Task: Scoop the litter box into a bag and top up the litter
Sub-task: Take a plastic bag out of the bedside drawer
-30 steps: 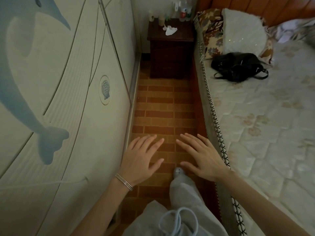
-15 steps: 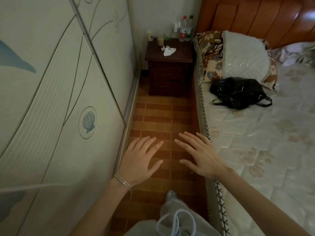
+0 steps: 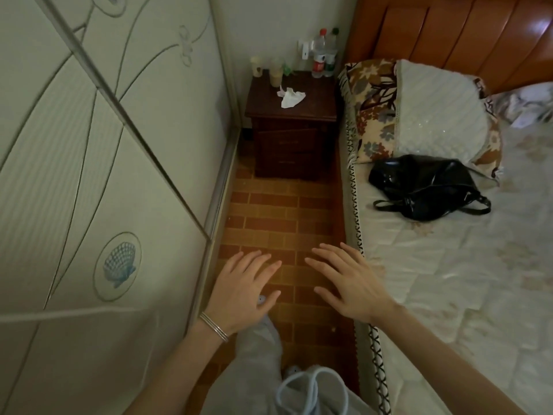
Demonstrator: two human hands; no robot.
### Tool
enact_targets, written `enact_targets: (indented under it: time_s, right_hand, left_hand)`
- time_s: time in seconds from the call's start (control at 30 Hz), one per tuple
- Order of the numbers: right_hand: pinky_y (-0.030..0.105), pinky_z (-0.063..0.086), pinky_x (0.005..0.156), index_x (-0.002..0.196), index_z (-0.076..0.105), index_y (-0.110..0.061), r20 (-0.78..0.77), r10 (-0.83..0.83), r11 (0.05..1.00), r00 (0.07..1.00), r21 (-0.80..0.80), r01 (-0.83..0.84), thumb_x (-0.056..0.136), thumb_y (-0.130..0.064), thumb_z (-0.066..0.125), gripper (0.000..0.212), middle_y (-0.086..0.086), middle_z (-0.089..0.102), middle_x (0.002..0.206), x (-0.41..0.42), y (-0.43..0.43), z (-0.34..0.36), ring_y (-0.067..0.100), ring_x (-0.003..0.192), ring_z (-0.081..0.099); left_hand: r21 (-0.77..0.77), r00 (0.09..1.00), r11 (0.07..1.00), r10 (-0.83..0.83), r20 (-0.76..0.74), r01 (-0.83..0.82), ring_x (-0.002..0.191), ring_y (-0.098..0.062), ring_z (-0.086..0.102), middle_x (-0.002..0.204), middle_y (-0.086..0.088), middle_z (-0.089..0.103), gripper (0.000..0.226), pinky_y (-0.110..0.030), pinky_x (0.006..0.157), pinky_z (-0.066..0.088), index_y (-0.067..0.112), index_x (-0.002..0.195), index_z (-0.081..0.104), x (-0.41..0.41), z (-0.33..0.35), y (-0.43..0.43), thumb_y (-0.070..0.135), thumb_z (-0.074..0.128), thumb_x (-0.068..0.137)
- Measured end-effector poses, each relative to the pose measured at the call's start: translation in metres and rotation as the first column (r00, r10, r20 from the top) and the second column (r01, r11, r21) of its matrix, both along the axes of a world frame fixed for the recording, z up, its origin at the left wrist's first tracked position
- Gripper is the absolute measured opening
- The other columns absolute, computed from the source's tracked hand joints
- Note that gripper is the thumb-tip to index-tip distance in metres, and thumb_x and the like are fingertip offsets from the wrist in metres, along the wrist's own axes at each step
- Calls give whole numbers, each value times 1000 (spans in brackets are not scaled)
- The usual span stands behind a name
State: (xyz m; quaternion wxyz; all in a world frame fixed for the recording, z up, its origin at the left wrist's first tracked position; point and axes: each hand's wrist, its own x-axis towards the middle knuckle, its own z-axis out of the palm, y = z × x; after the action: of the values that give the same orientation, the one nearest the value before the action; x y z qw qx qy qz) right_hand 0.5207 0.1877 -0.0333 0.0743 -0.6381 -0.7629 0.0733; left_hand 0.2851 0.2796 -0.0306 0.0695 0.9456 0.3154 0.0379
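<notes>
While spread hands hover, a half-filled cup stands on the nightstand.

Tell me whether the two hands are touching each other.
Apart. The head view shows the left hand and right hand spread side by side, palms down, with a strip of brick-patterned floor plainly visible between their fingertips.

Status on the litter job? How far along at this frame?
Done: nothing visible; no litter box, scoop or litter in view. In hand: left hand and right hand are both empty, fingers spread, above the brick-pattern floor between wardrobe and bed. Left: everything, from finding the box to scooping, bagging and topping up. The only bag in sight is a black handbag on the bed.
</notes>
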Motion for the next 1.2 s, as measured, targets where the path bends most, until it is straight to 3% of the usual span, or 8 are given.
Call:
enact_targets:
  time_s: [0.2,0.5,0.97,1.2]
  right_hand:
    - [46,25,112,138,38,-29,29,-45,999,999,-28,46,91,-53,37,52,-2,43,142,26,87,-1,18,136,31]
    - [48,27,110,138,37,-29,46,-107,993,993,55,104,90,-52,37,53,0,43,142,62,239,25,20,136,33]
    - [45,19,114,140,35,-30,14,-83,994,996,-72,84,91,-54,36,54,0,39,145,161,378,-32,18,138,28]
    - [45,26,111,138,37,-30,-56,-54,997,997,-58,51,90,-51,39,53,0,40,144,234,475,-38,18,137,31]
  left_hand:
    - [19,998,999,-46,34,46,119,-18,53,126,1,59,53,-41,104,38,24,129,53,31,-5,98,53,40,86]
    - [92,993,991,-105,57,99,121,-21,52,128,-3,58,55,-42,104,37,21,130,52,77,25,272,52,39,88]
    - [-31,996,997,-71,-48,70,125,-18,48,133,0,54,56,-43,107,34,24,134,45,170,-38,407,54,38,88]
    - [-45,999,999,-29,-45,27,128,-18,43,137,0,49,56,-41,110,27,25,138,38,244,-43,496,53,36,90]
